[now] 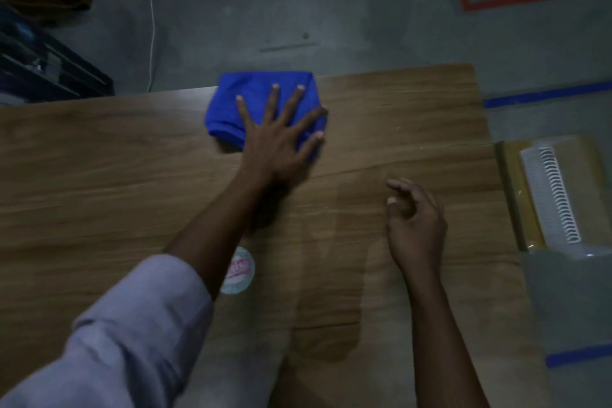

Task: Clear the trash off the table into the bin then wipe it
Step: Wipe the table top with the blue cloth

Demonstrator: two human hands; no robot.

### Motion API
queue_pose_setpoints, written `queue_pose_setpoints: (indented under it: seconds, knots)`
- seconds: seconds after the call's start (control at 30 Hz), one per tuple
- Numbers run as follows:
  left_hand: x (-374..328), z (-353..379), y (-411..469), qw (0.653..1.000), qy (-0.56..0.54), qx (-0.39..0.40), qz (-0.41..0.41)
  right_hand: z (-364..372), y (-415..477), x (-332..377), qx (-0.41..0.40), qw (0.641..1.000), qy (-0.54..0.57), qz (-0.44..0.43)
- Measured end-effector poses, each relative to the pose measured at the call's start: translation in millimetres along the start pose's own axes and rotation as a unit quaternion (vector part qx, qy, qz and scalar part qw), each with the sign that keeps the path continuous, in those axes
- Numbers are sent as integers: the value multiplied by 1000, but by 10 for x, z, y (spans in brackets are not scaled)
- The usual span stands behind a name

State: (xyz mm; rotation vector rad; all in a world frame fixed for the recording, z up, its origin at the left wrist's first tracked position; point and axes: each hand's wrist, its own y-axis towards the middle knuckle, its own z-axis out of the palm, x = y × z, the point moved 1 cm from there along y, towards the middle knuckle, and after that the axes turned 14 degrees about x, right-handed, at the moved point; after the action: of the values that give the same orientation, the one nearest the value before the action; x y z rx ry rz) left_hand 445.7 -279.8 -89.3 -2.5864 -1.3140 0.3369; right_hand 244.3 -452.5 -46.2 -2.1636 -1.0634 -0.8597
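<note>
At the far edge of the table [99, 175], left hand [275, 142] presses flat-fingered on blue cloth [251, 93]; right hand [414, 222] hovers loosely curled, empty; round sticker [240, 270] writing unreadable.

Bare left hand [278, 142], bare right hand [415, 222], creased pale lilac-grey long sleeve [126, 325] on the left side

The cloth [255, 93] lies under my left hand [275, 142] (at the table's [99, 175] far edge); the bin [516, 209] stands right of my right hand [415, 219].

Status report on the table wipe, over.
Left hand flat on blue cloth at far table edge. Right hand loose, empty, over the table. Round printed disc lies beside left forearm.
</note>
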Motion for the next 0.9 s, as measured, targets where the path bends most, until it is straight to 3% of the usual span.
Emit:
queue_pose_setpoints:
  seconds: [0.07,0.17,0.27,0.37,0.43,0.5,0.6,0.67,0.73,0.77,0.8,0.87,0.9]
  knots:
    - [177,-1,-62,999,-7,-11,-41,88,-44,56,20,1000,-4,-15]
    - [-189,150,-408,999,-26,-22,-24,170,-127,150,28,996,-37,-80]
    - [-812,350,-814,990,-57,-29,122,161,-174,266,8,992,-41,-118]
    - [-1231,441,-1028,960,-78,-23,270,180,-118,323,35,992,-80,-95]
    - [-1308,389,-1141,924,-227,-23,307,210,18,311,113,986,-103,-71]
    - [-1195,323,-1235,880,-404,-116,223,239,167,300,207,971,-110,-37]
    - [-809,320,-1397,852,-460,-248,37,439,83,225,280,929,-238,-38]
    - [-597,367,-1466,833,-483,-269,10,615,-197,223,242,921,-297,-73]
    - [-521,368,-1432,812,-529,-243,41,745,-417,267,131,957,-250,-65]
    - [-539,355,-1371,779,-585,-214,68,774,-443,331,60,974,-209,-63]
    - [-575,277,-1285,716,-672,-172,77,788,-424,402,2,979,-186,-77]
    - [-633,51,-1076,516,-854,-64,14,828,-364,512,-28,969,-211,-127]
    - [-655,-39,-963,445,-895,-28,-25,845,-334,542,-18,961,-235,-141]
